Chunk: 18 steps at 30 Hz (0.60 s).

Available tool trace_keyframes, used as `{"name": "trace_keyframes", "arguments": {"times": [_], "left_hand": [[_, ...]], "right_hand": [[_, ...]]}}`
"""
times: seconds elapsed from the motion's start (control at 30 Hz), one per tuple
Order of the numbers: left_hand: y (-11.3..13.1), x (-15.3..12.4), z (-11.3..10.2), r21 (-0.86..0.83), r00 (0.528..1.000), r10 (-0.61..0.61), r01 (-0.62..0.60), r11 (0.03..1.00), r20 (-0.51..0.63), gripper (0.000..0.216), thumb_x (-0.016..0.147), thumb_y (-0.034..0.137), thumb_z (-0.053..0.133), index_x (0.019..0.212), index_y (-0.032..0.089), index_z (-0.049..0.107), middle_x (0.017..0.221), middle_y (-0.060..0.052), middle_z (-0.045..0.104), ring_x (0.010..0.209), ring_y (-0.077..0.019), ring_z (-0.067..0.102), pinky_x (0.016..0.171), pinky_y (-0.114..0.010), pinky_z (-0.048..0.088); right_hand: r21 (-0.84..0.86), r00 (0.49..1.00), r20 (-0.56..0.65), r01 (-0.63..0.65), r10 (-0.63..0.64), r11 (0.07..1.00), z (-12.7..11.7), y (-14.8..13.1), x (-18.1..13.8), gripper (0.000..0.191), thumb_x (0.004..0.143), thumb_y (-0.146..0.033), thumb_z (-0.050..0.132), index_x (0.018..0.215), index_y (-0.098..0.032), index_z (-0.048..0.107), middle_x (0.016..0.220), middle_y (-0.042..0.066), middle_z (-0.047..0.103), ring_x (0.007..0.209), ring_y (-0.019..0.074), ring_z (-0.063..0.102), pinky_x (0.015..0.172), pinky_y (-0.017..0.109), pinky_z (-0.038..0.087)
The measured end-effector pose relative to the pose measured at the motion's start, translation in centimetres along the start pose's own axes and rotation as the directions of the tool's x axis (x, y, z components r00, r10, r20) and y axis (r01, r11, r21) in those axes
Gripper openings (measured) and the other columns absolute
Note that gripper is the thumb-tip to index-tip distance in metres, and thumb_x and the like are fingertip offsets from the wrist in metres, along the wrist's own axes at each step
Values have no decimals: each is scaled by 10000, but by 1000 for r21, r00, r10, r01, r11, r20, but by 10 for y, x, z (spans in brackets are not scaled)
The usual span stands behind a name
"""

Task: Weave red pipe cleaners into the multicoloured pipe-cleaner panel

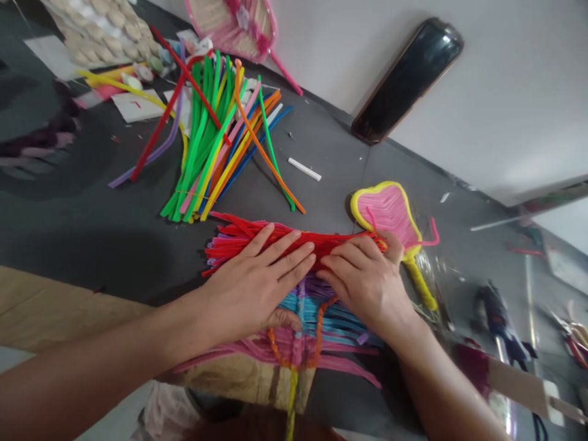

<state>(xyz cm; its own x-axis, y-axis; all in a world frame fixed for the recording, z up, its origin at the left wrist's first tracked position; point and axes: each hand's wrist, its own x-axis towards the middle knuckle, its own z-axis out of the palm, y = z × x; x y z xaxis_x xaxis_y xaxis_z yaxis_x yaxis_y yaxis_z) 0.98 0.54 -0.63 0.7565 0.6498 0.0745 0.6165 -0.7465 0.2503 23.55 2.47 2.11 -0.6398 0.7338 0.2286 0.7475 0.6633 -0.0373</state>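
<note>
A flat piece woven from pipe cleaners [301,306] lies in front of me, with bands of red, purple, blue and pink crossed by orange and yellow stems. My left hand [252,282] lies flat on it, fingers stretched over the red band [229,242]. Beside it, my right hand [362,278] presses on the red band's right end, fingers bent and held together. The fingertips of both hands nearly meet.
A bundle of loose coloured pipe cleaners [220,141] lies behind on the dark table [68,214]. A pink and yellow fan shape [390,211] sits right of my hands. A black phone [407,79] rests on a white surface. A white stick [304,169] and craft scraps lie around.
</note>
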Motion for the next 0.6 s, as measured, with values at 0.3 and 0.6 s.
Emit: {"name": "trace_keyframes", "arguments": {"times": [0.3,0.6], "left_hand": [[1,0,2,22,999,-43,43,999,6,870,913,714,321,1474,52,388,1576,-198,299,1494,-315,211,1224,-524,94],[-2,-2,-1,-22,999,-29,30,999,18,844,902,696,405,1513,119,334,1590,-181,276,1501,-319,180,1222,-528,91]], "right_hand": [[-1,996,-88,9,-9,1000,3,2,-1,118,893,-161,638,851,-257,694,837,-60,740,845,147,601,1046,440,241],[-39,999,-39,-17,15,999,2,5,0,154,902,-166,599,833,-261,697,857,-45,747,895,168,596,1046,454,221]]}}
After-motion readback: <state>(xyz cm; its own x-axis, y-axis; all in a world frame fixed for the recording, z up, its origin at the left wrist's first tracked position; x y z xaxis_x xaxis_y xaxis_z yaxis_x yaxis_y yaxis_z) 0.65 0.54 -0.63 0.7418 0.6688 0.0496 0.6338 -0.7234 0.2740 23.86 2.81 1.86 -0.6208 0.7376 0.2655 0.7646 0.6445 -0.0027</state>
